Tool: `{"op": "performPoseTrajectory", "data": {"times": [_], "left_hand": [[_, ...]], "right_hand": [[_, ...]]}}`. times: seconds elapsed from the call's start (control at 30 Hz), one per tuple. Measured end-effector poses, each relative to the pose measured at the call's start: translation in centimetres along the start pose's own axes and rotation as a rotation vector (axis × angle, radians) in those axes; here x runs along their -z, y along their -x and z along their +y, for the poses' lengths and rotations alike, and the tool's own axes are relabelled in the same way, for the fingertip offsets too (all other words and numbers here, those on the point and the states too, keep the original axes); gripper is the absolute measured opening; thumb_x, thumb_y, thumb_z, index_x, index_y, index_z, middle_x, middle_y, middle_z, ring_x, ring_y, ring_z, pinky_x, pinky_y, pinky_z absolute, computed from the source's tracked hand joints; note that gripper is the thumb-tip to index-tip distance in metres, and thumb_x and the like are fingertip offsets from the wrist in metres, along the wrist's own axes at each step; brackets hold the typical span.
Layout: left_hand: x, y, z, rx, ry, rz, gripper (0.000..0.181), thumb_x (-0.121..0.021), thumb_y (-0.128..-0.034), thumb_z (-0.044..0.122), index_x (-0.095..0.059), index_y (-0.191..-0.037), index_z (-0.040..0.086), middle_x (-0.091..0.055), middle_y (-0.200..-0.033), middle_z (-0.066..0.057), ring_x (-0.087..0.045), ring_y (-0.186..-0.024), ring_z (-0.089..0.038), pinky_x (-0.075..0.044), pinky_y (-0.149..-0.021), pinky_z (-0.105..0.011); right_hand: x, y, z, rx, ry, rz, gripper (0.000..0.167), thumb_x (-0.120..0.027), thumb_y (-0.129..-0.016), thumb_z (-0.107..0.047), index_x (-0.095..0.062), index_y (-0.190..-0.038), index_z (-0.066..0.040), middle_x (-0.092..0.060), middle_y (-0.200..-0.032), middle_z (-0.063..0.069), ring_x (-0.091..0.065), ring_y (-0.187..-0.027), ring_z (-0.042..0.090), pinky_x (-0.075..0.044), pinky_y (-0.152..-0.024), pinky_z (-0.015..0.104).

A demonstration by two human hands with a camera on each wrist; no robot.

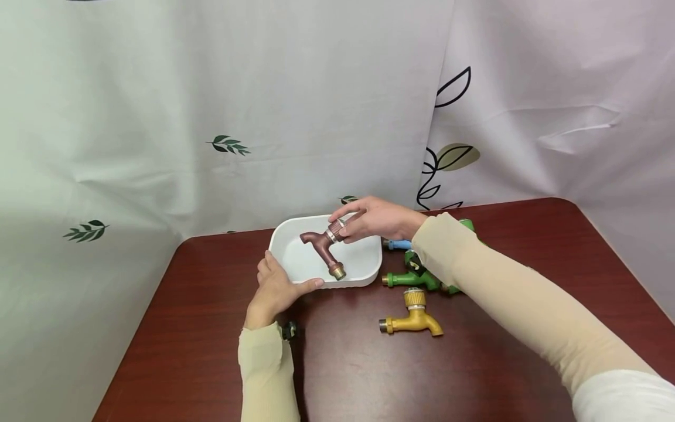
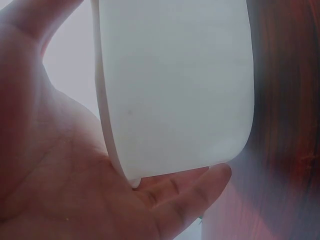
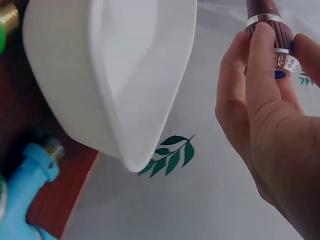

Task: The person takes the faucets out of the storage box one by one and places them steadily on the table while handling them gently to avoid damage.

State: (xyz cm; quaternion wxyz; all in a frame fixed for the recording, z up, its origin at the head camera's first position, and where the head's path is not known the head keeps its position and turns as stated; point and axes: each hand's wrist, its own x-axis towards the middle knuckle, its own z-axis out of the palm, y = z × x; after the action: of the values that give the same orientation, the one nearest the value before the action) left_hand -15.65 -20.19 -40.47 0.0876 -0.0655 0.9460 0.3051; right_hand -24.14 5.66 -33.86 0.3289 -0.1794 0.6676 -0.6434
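Note:
Over a white rectangular basin (image 1: 369,275), my right hand (image 1: 377,218) pinches a dark brown tap (image 1: 324,249) by its ribbed knob. The tap is tilted, its brass threaded end pointing down towards the basin's front side. In the right wrist view the thumb and fingers close round the knob (image 3: 283,36) at its silver-ringed end. My left hand (image 1: 275,288) holds the basin's front left corner, thumb along the front rim and fingers at the left side. From the left wrist, the basin's outer wall (image 2: 175,90) fills the view, with fingertips (image 2: 220,175) against it.
Right of the basin lie a yellow tap (image 1: 416,321), a green tap (image 1: 422,280) and a blue tap (image 1: 399,244); more green parts are partly hidden by the right sleeve (image 1: 474,258). A patterned white curtain (image 1: 316,117) hangs behind the dark red table (image 1: 337,363).

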Motion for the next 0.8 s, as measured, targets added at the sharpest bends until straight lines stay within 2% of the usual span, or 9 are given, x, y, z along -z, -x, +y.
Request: {"op": "performPoseTrajectory", "data": {"times": [0.2,0.37,0.8], "left_hand": [[0.0,0.0,0.0,-0.006,-0.002,0.006,0.143,-0.088,-0.0716,0.051,0.011,-0.151,-0.014,-0.007,-0.152,-0.036,-0.018,-0.137,-0.052,-0.029,-0.111,-0.06],[-0.1,0.0,0.0,-0.01,0.006,0.01,0.142,-0.088,-0.0714,0.051,0.011,-0.152,-0.014,-0.007,-0.153,-0.036,-0.018,-0.138,-0.052,-0.028,-0.112,-0.06],[0.1,0.0,-0.1,-0.003,0.011,-0.007,0.143,-0.087,-0.0717,0.053,0.012,-0.152,-0.012,-0.003,-0.154,-0.035,-0.014,-0.14,-0.051,-0.027,-0.113,-0.06]], "right_hand": [[0.8,1.0,0.8,-0.007,-0.02,-0.031,0.047,-0.06,-0.095,0.006,-0.049,-0.14,0.01,-0.064,-0.121,0.022,-0.067,-0.106,0.024,-0.047,-0.102,0.047],[1.3,1.9,1.4,0.014,-0.028,-0.043,0.047,-0.059,-0.095,0.006,-0.047,-0.139,0.013,-0.067,-0.114,0.019,-0.066,-0.104,0.021,-0.046,-0.103,0.049],[3.5,5.3,2.2,0.012,0.035,-0.005,0.046,-0.06,-0.093,0.006,-0.049,-0.138,0.012,-0.063,-0.119,0.017,-0.065,-0.101,0.02,-0.049,-0.1,0.047]]}}
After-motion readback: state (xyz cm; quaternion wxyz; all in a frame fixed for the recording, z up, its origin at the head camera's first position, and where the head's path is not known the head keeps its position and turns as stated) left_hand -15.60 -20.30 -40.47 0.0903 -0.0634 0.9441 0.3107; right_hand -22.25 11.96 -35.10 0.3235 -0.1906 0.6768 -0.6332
